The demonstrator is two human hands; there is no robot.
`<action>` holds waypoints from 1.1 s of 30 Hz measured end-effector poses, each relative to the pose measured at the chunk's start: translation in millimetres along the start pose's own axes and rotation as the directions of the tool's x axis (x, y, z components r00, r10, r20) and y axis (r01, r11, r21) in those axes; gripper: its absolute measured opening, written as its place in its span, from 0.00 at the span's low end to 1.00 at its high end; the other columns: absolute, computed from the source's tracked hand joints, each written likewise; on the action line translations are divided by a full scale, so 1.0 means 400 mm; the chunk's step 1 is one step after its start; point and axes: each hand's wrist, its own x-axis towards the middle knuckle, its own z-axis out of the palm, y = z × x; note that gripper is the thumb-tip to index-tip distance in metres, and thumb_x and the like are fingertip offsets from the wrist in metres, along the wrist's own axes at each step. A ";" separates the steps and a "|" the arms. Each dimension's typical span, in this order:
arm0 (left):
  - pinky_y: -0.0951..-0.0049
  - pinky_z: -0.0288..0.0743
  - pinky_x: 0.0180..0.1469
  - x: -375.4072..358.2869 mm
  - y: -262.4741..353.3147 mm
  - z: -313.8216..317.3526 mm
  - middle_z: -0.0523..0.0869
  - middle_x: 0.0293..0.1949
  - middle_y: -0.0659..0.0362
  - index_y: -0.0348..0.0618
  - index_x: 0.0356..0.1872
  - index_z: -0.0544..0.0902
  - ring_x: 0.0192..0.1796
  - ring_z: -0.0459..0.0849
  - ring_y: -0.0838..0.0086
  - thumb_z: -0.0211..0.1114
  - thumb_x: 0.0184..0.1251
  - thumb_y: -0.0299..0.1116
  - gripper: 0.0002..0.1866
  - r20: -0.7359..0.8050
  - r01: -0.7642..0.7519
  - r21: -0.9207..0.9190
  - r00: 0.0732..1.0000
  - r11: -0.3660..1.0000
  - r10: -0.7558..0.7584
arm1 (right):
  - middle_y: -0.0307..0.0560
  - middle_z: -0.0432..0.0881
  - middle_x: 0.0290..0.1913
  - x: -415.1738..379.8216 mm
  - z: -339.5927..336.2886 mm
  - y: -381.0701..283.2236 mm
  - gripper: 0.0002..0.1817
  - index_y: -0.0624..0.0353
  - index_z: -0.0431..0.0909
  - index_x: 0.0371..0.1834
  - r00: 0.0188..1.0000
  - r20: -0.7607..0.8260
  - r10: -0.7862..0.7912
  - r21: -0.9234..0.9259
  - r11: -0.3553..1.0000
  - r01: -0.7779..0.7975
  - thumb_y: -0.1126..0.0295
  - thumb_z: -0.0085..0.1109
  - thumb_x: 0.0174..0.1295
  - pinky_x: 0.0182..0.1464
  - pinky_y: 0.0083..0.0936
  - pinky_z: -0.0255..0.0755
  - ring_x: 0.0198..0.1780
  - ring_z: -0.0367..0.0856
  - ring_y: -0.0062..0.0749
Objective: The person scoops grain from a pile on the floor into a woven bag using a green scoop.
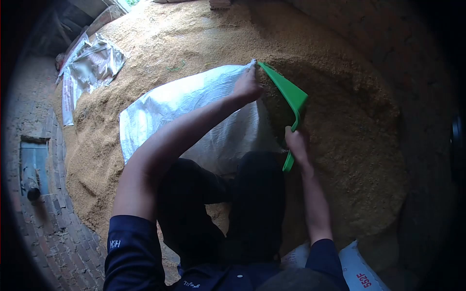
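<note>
My left hand (248,87) is closed on the upper edge of a white woven sack (194,92), which lies on its side across the grain in front of my knees. The sack's mouth faces right. In my right hand (297,144) is the handle of a green plastic dustpan (286,87), gripped with the fingers wrapped round it. The dustpan is tilted at the sack's mouth, its front edge close to my left hand. Whether grain lies in the dustpan cannot be made out, as its inside is turned away.
A large heap of golden-brown grain (340,160) surrounds me. A crumpled white sack (94,63) lies at the upper left. Brick walls (58,233) border the heap, with a blue panel (35,167) at left. A printed white sack (359,266) lies at the lower right.
</note>
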 end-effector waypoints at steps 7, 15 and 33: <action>0.66 0.64 0.60 0.032 -0.089 -0.024 0.72 0.55 0.44 0.34 0.62 0.60 0.59 0.70 0.55 0.68 0.44 0.37 0.42 -0.036 0.083 0.057 0.996 0.995 -0.081 | 0.61 0.77 0.23 -0.014 -0.040 -0.037 0.11 0.62 0.72 0.36 0.947 -0.240 -0.213 -0.252 0.956 0.150 0.66 0.48 0.57 0.28 0.49 0.72 0.28 0.78 0.59; 0.76 0.69 0.52 0.046 -0.109 -0.012 0.75 0.53 0.49 0.31 0.65 0.56 0.50 0.76 0.71 0.71 0.44 0.31 0.45 -0.005 -0.013 0.033 1.000 0.999 0.013 | 0.54 0.76 0.16 -0.005 -0.050 0.053 0.12 0.61 0.73 0.24 0.812 -0.531 -0.245 -0.178 0.968 0.176 0.63 0.52 0.57 0.18 0.43 0.69 0.19 0.76 0.53; 0.78 0.72 0.35 0.030 -0.041 -0.014 0.77 0.51 0.51 0.36 0.67 0.53 0.34 0.77 0.77 0.67 0.53 0.38 0.43 0.221 0.097 -0.147 0.973 0.984 -0.063 | 0.63 0.80 0.26 -0.758 -0.405 1.018 0.20 0.75 0.71 0.35 -0.553 -0.586 0.593 0.809 0.383 -0.447 0.63 0.55 0.53 0.31 0.40 0.79 0.28 0.82 0.50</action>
